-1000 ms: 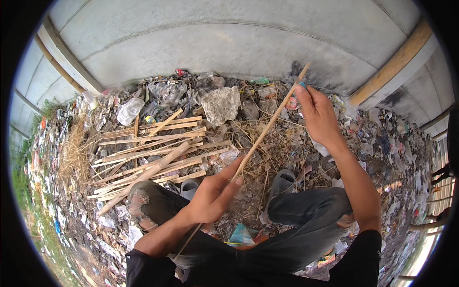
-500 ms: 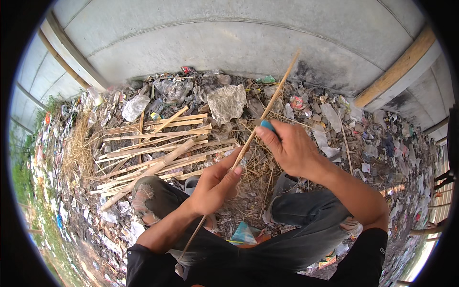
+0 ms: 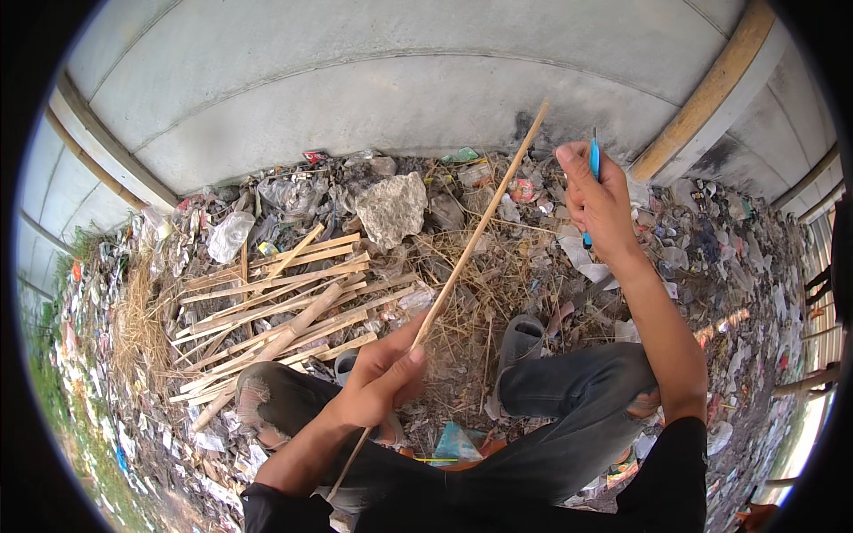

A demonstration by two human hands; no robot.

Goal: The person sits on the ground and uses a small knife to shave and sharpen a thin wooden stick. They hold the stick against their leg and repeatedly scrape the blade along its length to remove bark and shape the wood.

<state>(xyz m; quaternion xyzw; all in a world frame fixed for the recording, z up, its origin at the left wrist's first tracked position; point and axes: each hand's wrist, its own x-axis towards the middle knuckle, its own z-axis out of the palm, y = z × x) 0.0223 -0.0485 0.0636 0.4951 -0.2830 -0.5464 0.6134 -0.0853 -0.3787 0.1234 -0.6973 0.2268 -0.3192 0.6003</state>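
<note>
A long, thin bamboo strip slants up and to the right between my knees, its upper end near the wall. Around its middle my left hand is closed, thumb on top, while the lower part runs down past my thigh. My right hand, raised to the right of the strip and apart from it, grips a blue utility knife held upright with its dark tip up. A pile of split bamboo strips lies on the ground to the left, with a thicker round bamboo piece across it.
A pale rock rests beyond the pile. Behind it stands a grey concrete wall with a bamboo post at right. Litter and dry straw cover the ground. My sandalled foot is near the strip.
My right hand has come off the bamboo strip and risen to the right, turning the knife upright. My left hand still holds the strip, slightly lower in view. The whole view has shifted a little.
</note>
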